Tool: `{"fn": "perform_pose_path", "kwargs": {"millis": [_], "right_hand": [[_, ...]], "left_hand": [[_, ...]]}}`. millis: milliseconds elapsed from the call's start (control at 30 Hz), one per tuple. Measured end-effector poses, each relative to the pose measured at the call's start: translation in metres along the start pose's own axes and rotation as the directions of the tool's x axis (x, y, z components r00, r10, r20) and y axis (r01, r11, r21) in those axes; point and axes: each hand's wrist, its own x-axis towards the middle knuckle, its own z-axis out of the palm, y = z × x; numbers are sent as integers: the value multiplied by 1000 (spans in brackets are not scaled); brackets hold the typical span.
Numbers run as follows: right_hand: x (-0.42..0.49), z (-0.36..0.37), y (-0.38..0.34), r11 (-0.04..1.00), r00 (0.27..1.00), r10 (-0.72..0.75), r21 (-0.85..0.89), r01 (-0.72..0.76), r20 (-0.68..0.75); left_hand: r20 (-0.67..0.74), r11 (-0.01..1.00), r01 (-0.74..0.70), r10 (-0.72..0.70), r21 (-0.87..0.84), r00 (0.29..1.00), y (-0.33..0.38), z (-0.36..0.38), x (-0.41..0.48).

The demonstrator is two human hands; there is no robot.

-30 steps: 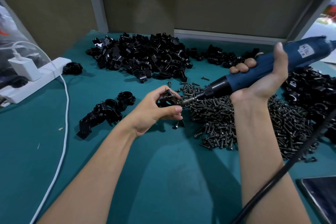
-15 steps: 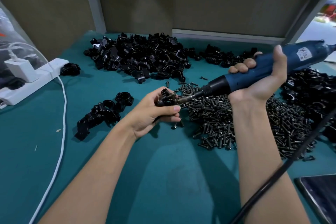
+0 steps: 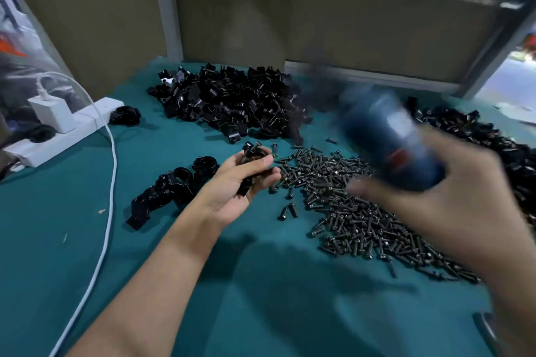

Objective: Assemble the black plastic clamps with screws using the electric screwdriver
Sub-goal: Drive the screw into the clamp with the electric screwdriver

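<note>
Where the teal table [image 3: 87, 240] spread across the view, a big heap of black clamp parts [image 3: 226, 101] lay at its far side, and a wide pile of screws [image 3: 348, 206] lay right of centre. Above the screws, the right hand [image 3: 464, 211] was wrapped round the blue electric screwdriver [image 3: 388, 136], both badly blurred. A small cluster of joined clamps [image 3: 171, 191] sat beside the left hand [image 3: 240, 185], whose thumb and fingers pinched one black clamp [image 3: 253, 153] at the pile's left edge.

Teal bench [image 3: 290, 313] under clamp heaps [image 3: 229, 101], screw pile [image 3: 348, 206], white power strip [image 3: 66, 133].
</note>
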Motion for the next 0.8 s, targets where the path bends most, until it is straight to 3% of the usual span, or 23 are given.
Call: {"fn": "perform_pose_path", "kwargs": {"millis": [67, 100, 167, 233, 300, 367, 567, 667, 800], "right_hand": [[-15, 13, 7, 898, 971, -41, -418, 139, 235], [-27, 24, 7, 846, 948, -34, -496, 195, 316], [-44, 44, 15, 835, 887, 106, -525, 166, 449], [-55, 56, 28, 812, 846, 149, -551, 190, 512], [-60, 65, 37, 791, 859, 144, -579, 198, 491], [-68, 68, 45, 801, 914, 10, -551, 235, 405], [-54, 72, 54, 864, 949, -173, -422, 275, 265], [-17, 80, 54, 957, 984, -78, -265, 120, 162], [36, 100, 46, 987, 955, 58, 124, -98, 289]], "left_hand": [[-2, 1000, -16, 16, 9, 1000, 0, -1, 2], [-1, 1000, -19, 19, 10, 1000, 1, -3, 3], [6, 1000, -30, 30, 6, 1000, 2, -5, 4], [22, 999, -42, 42, -10, 999, 2, -8, 5], [43, 999, -39, 40, -27, 998, 1, -7, 6], [49, 999, -33, 35, -35, 998, 0, -5, 6], [80, 999, -24, 26, -27, 996, -6, 0, 5], [127, 1000, -12, 15, -25, 992, -9, 3, 4], [184, 999, 52, -51, -2, 982, -11, 3, 3]]}}
